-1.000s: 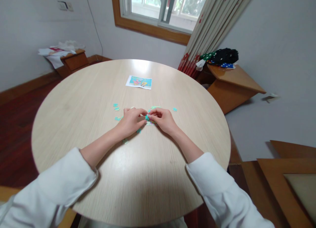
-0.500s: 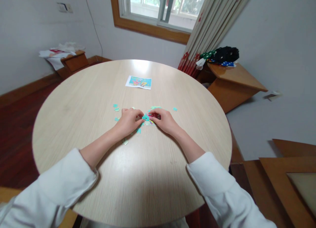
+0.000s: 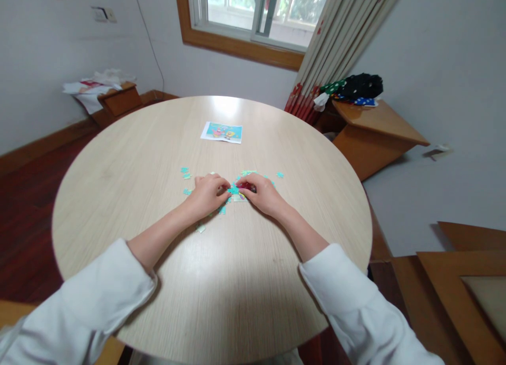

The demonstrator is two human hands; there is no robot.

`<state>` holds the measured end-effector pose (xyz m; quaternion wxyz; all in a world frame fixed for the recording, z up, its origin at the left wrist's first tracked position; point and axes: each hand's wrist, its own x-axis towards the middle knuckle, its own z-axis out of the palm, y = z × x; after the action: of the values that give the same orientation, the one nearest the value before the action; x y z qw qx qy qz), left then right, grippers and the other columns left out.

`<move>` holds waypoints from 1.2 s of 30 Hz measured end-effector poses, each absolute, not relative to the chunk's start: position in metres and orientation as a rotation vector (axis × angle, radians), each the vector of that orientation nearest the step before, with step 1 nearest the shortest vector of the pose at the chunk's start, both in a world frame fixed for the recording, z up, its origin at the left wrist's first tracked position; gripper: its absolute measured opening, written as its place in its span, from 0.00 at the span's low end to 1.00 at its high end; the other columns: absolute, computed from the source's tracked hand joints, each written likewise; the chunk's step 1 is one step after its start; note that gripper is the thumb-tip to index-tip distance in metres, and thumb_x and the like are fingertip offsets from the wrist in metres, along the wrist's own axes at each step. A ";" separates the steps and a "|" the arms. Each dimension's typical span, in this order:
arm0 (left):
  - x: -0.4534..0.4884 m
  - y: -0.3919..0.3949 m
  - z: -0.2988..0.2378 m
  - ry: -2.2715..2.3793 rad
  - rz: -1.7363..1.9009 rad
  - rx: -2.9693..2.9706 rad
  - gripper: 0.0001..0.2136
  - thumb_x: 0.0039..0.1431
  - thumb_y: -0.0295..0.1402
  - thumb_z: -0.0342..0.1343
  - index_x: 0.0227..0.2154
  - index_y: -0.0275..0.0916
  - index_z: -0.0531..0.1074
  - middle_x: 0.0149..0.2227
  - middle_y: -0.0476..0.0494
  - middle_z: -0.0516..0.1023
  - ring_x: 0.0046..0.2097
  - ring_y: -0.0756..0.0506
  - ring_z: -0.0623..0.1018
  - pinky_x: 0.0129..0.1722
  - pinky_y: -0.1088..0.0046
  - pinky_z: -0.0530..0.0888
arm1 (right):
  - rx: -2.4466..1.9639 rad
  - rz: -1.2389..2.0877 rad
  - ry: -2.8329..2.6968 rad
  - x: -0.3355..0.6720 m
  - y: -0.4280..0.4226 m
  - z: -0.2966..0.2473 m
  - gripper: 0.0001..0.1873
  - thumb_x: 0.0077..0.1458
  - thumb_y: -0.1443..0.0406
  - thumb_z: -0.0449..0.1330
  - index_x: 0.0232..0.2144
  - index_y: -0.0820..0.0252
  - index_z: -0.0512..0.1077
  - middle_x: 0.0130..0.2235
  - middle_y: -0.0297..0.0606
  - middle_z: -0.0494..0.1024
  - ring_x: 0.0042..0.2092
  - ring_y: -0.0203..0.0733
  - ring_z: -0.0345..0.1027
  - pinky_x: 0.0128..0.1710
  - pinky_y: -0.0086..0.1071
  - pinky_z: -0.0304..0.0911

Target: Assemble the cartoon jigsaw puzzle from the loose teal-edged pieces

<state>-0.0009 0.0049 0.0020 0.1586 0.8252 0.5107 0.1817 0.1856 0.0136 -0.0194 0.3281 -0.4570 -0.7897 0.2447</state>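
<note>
Turquoise jigsaw puzzle pieces [image 3: 234, 190] sit between my two hands at the middle of the round table. My left hand [image 3: 211, 192] pinches the left edge of these pieces with thumb and fingertips. From the other side, my right hand [image 3: 259, 190] has its thumb and fingers closed on the right part, where pink and yellow printing shows. The right fingers hide some of the pieces. Loose puzzle pieces [image 3: 186, 176] lie left of my left hand, and another piece [image 3: 201, 228] rests nearer to me. A single piece [image 3: 280, 175] lies beyond my right hand.
A printed cartoon picture [image 3: 222, 132] lies farther back on the pale round table [image 3: 221, 291]. A wooden cabinet [image 3: 375, 125] with dark cloth on it stands at the right. Papers [image 3: 95, 86] lie on a low wooden piece at the left.
My right fingertips have shifted slightly left, closer to my left hand. The turquoise pieces between the hands now lie a little flatter. The rest looks the same.
</note>
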 end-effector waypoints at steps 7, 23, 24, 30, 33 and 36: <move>-0.002 0.005 0.001 1.499 0.572 2.293 0.10 0.56 0.34 0.52 0.36 0.37 0.75 0.38 0.41 0.78 0.42 0.41 0.75 0.45 0.61 0.63 | -1.114 0.526 -2.169 0.186 0.011 -0.016 0.16 0.52 0.78 0.53 0.33 0.58 0.78 0.35 0.38 0.74 0.39 0.38 0.66 0.41 0.33 0.61; -0.008 0.010 0.002 1.644 0.734 2.241 0.09 0.51 0.26 0.46 0.23 0.36 0.70 0.30 0.44 0.76 0.37 0.43 0.73 0.44 0.61 0.61 | -0.994 0.429 -2.342 0.177 -0.003 -0.007 0.08 0.55 0.71 0.59 0.35 0.60 0.77 0.37 0.41 0.73 0.42 0.40 0.65 0.45 0.36 0.60; -0.009 0.010 0.002 1.651 0.733 2.240 0.09 0.51 0.26 0.46 0.23 0.36 0.70 0.31 0.44 0.76 0.37 0.43 0.73 0.44 0.61 0.61 | -0.984 0.421 -2.371 0.175 -0.004 -0.007 0.07 0.54 0.69 0.61 0.35 0.60 0.77 0.38 0.41 0.73 0.42 0.41 0.65 0.45 0.37 0.60; -0.009 0.010 0.003 1.645 0.703 2.253 0.09 0.51 0.26 0.45 0.23 0.36 0.70 0.31 0.43 0.77 0.37 0.42 0.73 0.45 0.59 0.61 | -1.008 0.384 -2.452 0.172 -0.006 -0.008 0.05 0.53 0.67 0.63 0.35 0.61 0.77 0.39 0.42 0.73 0.43 0.43 0.64 0.45 0.38 0.58; -0.009 0.009 0.004 1.644 0.704 2.245 0.09 0.51 0.26 0.45 0.24 0.36 0.70 0.31 0.42 0.77 0.38 0.42 0.74 0.45 0.58 0.61 | -1.010 0.365 -2.467 0.172 -0.005 -0.007 0.06 0.55 0.66 0.62 0.35 0.61 0.76 0.38 0.42 0.73 0.43 0.43 0.64 0.45 0.38 0.57; -0.008 0.009 0.005 1.651 0.707 2.232 0.09 0.51 0.26 0.45 0.24 0.36 0.71 0.32 0.42 0.77 0.39 0.41 0.74 0.46 0.57 0.62 | -1.002 0.339 -2.465 0.170 -0.004 -0.007 0.07 0.59 0.65 0.58 0.32 0.62 0.76 0.36 0.42 0.74 0.41 0.42 0.64 0.44 0.38 0.57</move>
<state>-0.0081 0.0088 0.0049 0.1378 0.7716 0.5708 0.2445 0.1698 -0.0044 -0.0067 0.2277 -0.3638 -0.8948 0.1230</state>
